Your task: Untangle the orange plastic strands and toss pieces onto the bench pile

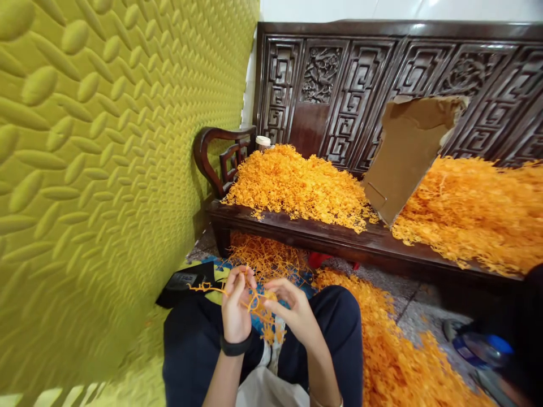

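My left hand [237,302], with a black band on its wrist, is closed on a thin orange plastic branch [207,289] that sticks out to the left. My right hand [292,305] is closed at the fingertips on small orange plastic pieces [270,295], just right of the left hand. Between and below the hands, more curly orange bits [268,332] hang over my lap. Fingers hide part of what each hand grips, and the fine shapes blur together.
A dark carved wooden bench [297,224] bears heaps of small orange pieces [297,178], parted by a cardboard sheet [407,152]. Orange branches [267,254] lie beneath it; another heap [390,345] covers the floor at right. A yellow padded wall [106,169] stands left. A bottle [481,347] is near another person's foot.
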